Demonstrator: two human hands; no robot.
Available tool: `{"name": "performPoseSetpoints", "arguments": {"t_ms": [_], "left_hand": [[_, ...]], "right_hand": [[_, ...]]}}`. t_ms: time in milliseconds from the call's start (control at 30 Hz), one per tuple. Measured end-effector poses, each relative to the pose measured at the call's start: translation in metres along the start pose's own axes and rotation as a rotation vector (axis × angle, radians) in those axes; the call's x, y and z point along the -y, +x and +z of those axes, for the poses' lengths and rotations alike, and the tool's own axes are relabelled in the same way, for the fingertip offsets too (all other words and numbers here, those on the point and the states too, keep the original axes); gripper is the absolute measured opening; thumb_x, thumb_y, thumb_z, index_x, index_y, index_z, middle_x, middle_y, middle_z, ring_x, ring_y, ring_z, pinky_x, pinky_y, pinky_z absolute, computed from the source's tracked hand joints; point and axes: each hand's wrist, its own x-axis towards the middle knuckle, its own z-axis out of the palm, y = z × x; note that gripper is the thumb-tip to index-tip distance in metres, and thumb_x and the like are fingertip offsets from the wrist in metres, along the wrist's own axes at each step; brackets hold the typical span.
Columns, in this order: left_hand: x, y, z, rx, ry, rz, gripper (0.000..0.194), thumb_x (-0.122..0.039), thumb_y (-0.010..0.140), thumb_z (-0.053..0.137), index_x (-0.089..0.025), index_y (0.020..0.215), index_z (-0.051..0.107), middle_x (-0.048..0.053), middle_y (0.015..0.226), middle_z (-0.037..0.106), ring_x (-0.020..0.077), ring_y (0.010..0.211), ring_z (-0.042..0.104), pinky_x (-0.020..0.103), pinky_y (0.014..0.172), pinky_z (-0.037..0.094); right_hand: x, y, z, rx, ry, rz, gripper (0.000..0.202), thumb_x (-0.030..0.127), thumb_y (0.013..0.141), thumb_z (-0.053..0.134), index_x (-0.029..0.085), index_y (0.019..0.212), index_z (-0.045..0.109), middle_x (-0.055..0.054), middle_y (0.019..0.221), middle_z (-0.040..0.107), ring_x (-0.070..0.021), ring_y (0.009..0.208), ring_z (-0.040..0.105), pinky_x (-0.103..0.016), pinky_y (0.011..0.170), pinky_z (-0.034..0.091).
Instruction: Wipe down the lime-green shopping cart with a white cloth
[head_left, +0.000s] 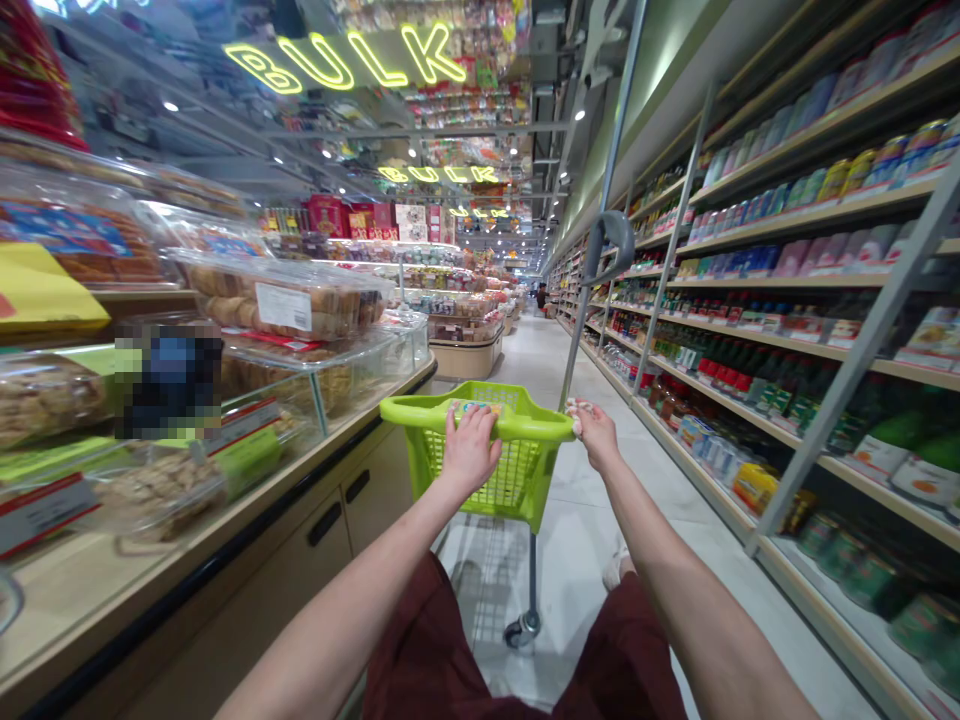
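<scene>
The cart (540,428) is placed in the aisle (675,560), between a counter (262,580) on the left and shelves (750,284) on the right. The left hand (472,445) is laid on its near rim, the right hand (596,432) positioned at that rim's right end. Packs (281,300) are stacked on the counter, cans (838,180) lined up on the shelves. Beyond the cart, a display (456,360) is set.

Bright | ceiling spots (171,106), neon sign (343,62) upper centre | glare: clear packs (277,272), left | motion blur, wide-angle stretch: side edges | pixelated patch (169,380) left | soft shadows, floor (574,545)
</scene>
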Motion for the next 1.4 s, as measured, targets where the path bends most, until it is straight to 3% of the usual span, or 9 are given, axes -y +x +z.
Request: {"name": "performPoseSetpoints", "arguments": {"t_ms": [133,267,367,467,667,967,1200,1267,1400], "left_hand": [[0.006,0.0,0.001,-0.004,0.0,-0.021,0.034,-0.024,0.076,0.048,-0.02,0.109,0.05,0.008,0.12,0.055,0.0253,0.118,0.041,0.052,0.106,0.014],[0.008,0.0,0.004,-0.004,0.013,-0.037,0.035,-0.023,0.074,0.048,-0.02,0.109,0.05,0.008,0.121,0.053,0.0262,0.119,0.039,0.053,0.105,0.016],[0.007,0.0,0.004,0.009,0.024,-0.015,0.038,-0.022,0.074,0.048,-0.019,0.111,0.049,0.008,0.123,0.052,0.0257,0.12,0.039,0.052,0.106,0.016],[0.005,0.002,0.001,0.039,0.04,0.02,0.04,-0.02,0.073,0.047,-0.018,0.113,0.048,0.008,0.124,0.052,0.025,0.12,0.039,0.051,0.107,0.015],[0.001,0.007,-0.003,0.102,0.043,0.075,0.044,-0.016,0.072,0.045,-0.021,0.115,0.047,0.007,0.126,0.051,0.0228,0.12,0.04,0.049,0.107,0.015],[-0.013,0.009,0.005,0.083,0.058,0.048,0.043,-0.016,0.072,0.046,-0.018,0.115,0.046,0.01,0.125,0.051,0.0255,0.121,0.039,0.052,0.107,0.01],[-0.015,0.008,0.01,0.102,0.065,0.111,0.051,-0.018,0.072,0.045,-0.017,0.123,0.042,0.009,0.13,0.046,0.0248,0.124,0.036,0.051,0.108,0.008],[-0.018,0.007,0.012,0.1,0.067,0.11,0.052,-0.018,0.072,0.045,-0.016,0.124,0.04,0.009,0.131,0.045,0.025,0.124,0.035,0.051,0.108,0.006],[-0.02,0.007,0.013,0.118,0.053,0.138,0.056,-0.019,0.071,0.046,-0.015,0.126,0.038,0.01,0.134,0.042,0.0248,0.126,0.032,0.05,0.109,0.006]], "right_hand": [[0.013,-0.022,0.009,0.012,-0.125,-0.209,0.034,0.031,0.069,0.048,0.015,0.097,0.061,-0.008,0.089,0.065,-0.0177,0.076,0.06,-0.027,0.061,0.049],[0.029,-0.051,0.031,0.21,-0.432,-0.65,0.028,0.019,0.073,0.045,0.019,0.094,0.064,-0.007,0.106,0.061,-0.0193,0.099,0.054,-0.033,0.085,0.044],[0.034,-0.064,0.05,0.282,-0.655,-0.809,0.033,0.01,0.072,0.043,0.019,0.096,0.063,-0.008,0.108,0.06,-0.02,0.104,0.051,-0.036,0.092,0.038],[0.031,-0.058,0.053,0.176,-0.738,-0.805,0.035,0.008,0.073,0.041,0.017,0.1,0.061,-0.01,0.109,0.058,-0.0206,0.104,0.05,-0.037,0.092,0.038],[0.024,-0.032,0.024,-0.053,-0.728,-0.69,0.033,0.012,0.077,0.039,0.015,0.1,0.061,-0.012,0.107,0.058,-0.0234,0.104,0.049,-0.041,0.091,0.037],[0.018,-0.063,0.033,0.155,-0.736,-0.88,0.04,0.006,0.072,0.039,0.018,0.103,0.06,-0.009,0.116,0.054,-0.0209,0.113,0.043,-0.04,0.096,0.035],[0.013,-0.037,0.002,-0.085,-0.724,-0.763,0.039,0.009,0.075,0.038,0.017,0.108,0.057,-0.011,0.116,0.052,-0.0232,0.113,0.041,-0.044,0.095,0.036],[0.013,-0.041,0.005,-0.075,-0.727,-0.766,0.039,0.009,0.076,0.037,0.015,0.109,0.057,-0.013,0.118,0.051,-0.0236,0.114,0.04,-0.044,0.095,0.035],[0.012,-0.064,0.028,0.089,-0.72,-0.837,0.043,0.006,0.074,0.037,0.016,0.111,0.056,-0.012,0.123,0.048,-0.023,0.118,0.037,-0.045,0.098,0.033]]}}
